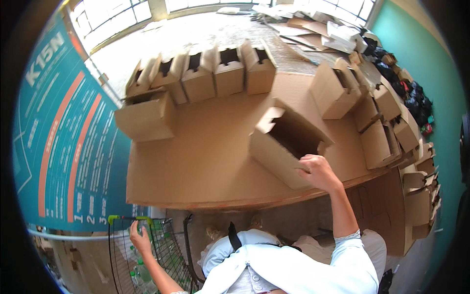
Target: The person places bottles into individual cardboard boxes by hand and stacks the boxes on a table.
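An open cardboard box (274, 154) stands on the brown cardboard-covered table (196, 171) in front of me, its dark inside facing up. My right hand (318, 172) is closed on the near right corner of this box, the fingers over its top edge. Down at the left, my left hand (141, 238) is over the black wire cart (117, 250) beside its green corner piece, fingers apart and nothing visible in them. Inside the cart are several clear bottles with green caps (142, 270).
Several open boxes (198, 73) line the table's far left, with one box (147, 117) nearer. More boxes (379, 142) crowd the right side. A teal printed panel (58, 137) stands left. Flattened cardboard (308, 32) and black bags (416, 100) lie beyond.
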A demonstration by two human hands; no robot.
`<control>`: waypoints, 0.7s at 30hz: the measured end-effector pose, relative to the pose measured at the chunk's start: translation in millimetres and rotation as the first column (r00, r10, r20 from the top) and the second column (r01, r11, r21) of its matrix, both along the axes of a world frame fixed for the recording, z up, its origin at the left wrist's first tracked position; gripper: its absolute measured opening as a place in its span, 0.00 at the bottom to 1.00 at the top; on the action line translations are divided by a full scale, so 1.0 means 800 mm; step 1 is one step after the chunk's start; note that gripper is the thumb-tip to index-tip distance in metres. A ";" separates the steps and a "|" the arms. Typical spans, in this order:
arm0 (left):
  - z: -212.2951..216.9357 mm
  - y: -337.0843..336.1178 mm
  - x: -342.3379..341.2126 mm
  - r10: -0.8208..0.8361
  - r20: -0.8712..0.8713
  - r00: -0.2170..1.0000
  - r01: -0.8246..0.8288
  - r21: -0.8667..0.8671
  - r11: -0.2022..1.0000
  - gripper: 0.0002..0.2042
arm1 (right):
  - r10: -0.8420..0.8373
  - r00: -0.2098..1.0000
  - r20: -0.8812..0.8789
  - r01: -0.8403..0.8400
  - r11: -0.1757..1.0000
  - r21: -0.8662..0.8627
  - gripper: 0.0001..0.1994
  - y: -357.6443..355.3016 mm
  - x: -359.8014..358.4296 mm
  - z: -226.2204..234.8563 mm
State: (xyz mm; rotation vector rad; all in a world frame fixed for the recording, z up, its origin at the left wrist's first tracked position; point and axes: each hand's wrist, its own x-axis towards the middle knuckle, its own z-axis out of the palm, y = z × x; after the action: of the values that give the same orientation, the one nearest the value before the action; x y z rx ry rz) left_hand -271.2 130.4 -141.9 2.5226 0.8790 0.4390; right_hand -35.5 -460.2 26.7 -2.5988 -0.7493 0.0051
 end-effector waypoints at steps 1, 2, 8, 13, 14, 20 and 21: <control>-0.030 0.045 -0.041 0.092 -0.004 0.996 -0.092 0.025 0.995 0.17 | 0.070 0.997 0.019 -0.070 0.998 0.003 0.06 0.043 -0.005 -0.001; -0.061 0.084 -0.083 0.166 0.023 0.986 -0.166 -0.001 0.986 0.19 | 0.133 0.990 0.039 -0.133 0.991 0.004 0.05 0.082 -0.012 -0.001; -0.229 0.203 -0.316 0.248 -0.629 0.737 -0.324 -0.008 0.946 0.28 | 0.418 0.908 0.025 -0.415 0.907 -0.068 0.06 0.265 -0.046 0.005; -0.285 0.145 -0.418 0.011 -0.898 0.439 -0.164 -0.068 0.984 0.27 | 0.495 0.869 -0.021 -0.493 0.859 -0.139 0.10 0.311 -0.066 -0.002; -0.284 0.139 -0.407 0.009 -0.945 0.326 -0.027 0.000 1.000 0.23 | 0.447 0.894 -0.020 -0.444 0.880 -0.170 0.11 0.302 -0.068 -0.004; -0.295 0.141 -0.435 0.067 -0.849 0.524 0.090 0.134 0.987 0.13 | 0.416 0.909 -0.009 -0.391 0.846 -0.363 0.09 0.299 -0.070 0.019; -0.296 0.146 -0.433 0.053 -0.829 0.556 0.093 0.125 0.988 0.14 | 0.406 0.914 -0.024 -0.386 0.848 -0.365 0.09 0.301 -0.069 0.020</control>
State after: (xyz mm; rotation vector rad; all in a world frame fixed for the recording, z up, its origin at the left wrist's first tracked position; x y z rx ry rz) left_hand -617.6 247.4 -379.1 2.8626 1.1435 -0.8556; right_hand -91.0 -219.6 43.0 -2.7332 -1.4153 0.2181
